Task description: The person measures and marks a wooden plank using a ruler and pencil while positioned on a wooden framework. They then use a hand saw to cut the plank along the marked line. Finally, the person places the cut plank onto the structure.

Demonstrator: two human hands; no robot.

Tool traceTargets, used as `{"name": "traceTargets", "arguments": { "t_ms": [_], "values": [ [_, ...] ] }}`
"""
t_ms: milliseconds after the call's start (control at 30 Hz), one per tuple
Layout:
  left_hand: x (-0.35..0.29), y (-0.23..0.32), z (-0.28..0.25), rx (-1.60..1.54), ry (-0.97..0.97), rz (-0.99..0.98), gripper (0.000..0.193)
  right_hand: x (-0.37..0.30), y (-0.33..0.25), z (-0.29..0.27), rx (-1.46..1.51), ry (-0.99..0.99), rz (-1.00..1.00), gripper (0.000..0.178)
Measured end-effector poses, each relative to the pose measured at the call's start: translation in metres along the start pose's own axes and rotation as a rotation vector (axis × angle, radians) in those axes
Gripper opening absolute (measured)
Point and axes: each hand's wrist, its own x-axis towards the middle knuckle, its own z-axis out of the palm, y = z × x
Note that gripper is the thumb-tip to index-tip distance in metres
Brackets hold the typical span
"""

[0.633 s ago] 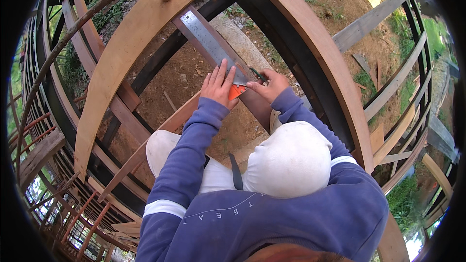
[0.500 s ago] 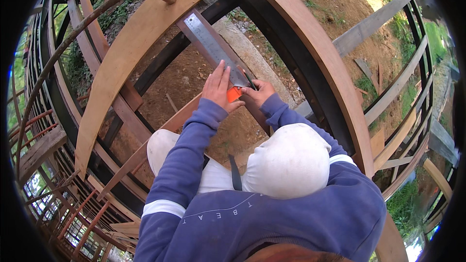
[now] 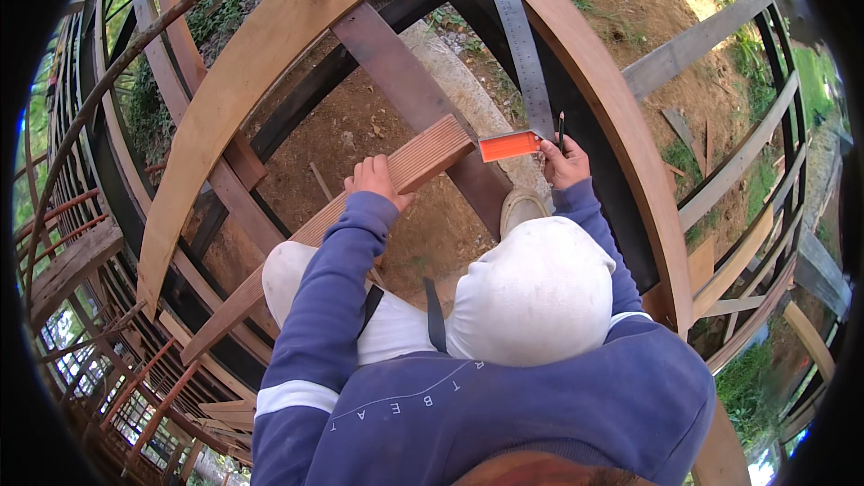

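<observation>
Person's left hand (image 3: 375, 178) clamped on the wooden plank (image 3: 430, 155) near its far end, fingers curled over the top, thumb along the side. Right hand (image 3: 565, 166), right of the plank's end, pinches the orange-handled try square (image 3: 525, 63) at its handle corner, plus a pencil (image 3: 562, 129) sticking up. Square's handle just beside the plank's end, contact unclear; steel blade points away beyond it. Reddish-brown board (image 3: 396, 63) crosses past the plank's end; curved tan wooden piece (image 3: 216, 112) left of the plank.

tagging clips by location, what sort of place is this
Probably an outdoor building or woodworking site: a large pale curved board stands over bare earth, and the right hand holds an orange-handled metal square.
</observation>
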Motion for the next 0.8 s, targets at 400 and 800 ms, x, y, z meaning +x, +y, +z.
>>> {"name": "traceTargets", "arguments": {
  "t_ms": [400,800],
  "values": [
    [-0.004,0.001,-0.008,-0.154,-0.048,0.169,0.117,-0.023,0.01,0.063,-0.278,-0.346,0.206,0.019],
    [0.0,0.043,0.03,0.033,0.178,0.441,0.108,-0.027,0.058,0.095,-0.14,-0.327,0.266,0.031]
  ]
}}
